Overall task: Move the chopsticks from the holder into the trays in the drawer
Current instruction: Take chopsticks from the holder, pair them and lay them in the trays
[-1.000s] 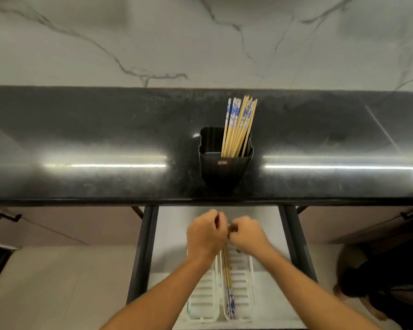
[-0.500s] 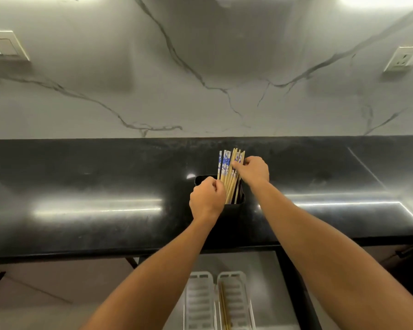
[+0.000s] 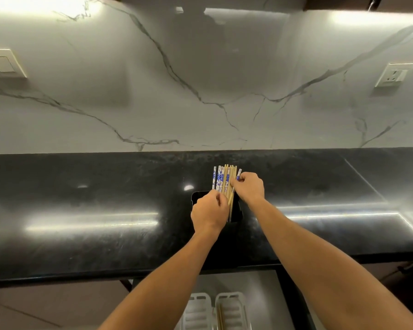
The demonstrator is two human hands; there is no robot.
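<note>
Glossy black stone counter (image 3: 105,210), veined polished marble wall (image 3: 200,67), wooden chopsticks (image 3: 227,184), white plastic trays (image 3: 198,313).

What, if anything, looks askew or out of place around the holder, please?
Nothing is spilled or damaged. The chopsticks fan out in the holder, and one plain stick leans across the others. The left hand and right hand grip them, which likely explains it.
</note>
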